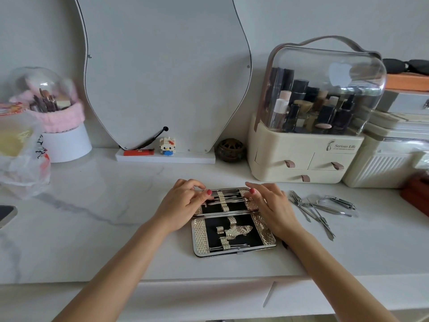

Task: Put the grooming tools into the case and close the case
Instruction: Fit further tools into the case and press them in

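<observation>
Open case [233, 223] on a white worktop [97, 228] — left hand [183, 205] and right hand [270, 205] rest loosely curled, holding nothing, on its far half; loose tools [321, 209] lie right.

Lying open flat: silver-framed, black-lined manicure case [233, 235], slim steel tools [226, 198] strapped in far half. At 3 o'clock, loose steel clippers and picks [321, 206] heaped.

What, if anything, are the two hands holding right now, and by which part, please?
Neither hand lifts anything. The fingers of the left hand and right hand press on slim tools at the two ends of the open case's far half; any pinch cannot be told.
</observation>
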